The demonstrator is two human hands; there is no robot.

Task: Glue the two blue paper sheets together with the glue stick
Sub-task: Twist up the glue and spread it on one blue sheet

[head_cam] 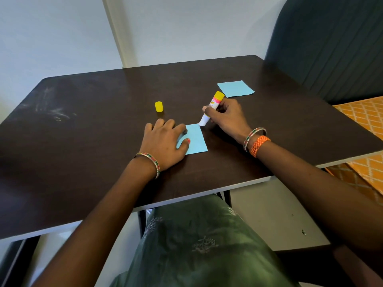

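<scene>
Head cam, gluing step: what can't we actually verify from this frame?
- Glue stick tip: at the near blue sheet's far corner; contact and any glue laid down are too small to tell.
- Near sheet's left part: covered by the left hand.
- Glue stick label: too small and blurred, partly wrapped by the right hand.
- Yellow cap: its open end cannot be made out.
- Far blue sheet: glue on it, unreadable.

Blue sheets (195,139) — yellow cap (159,106)
</scene>
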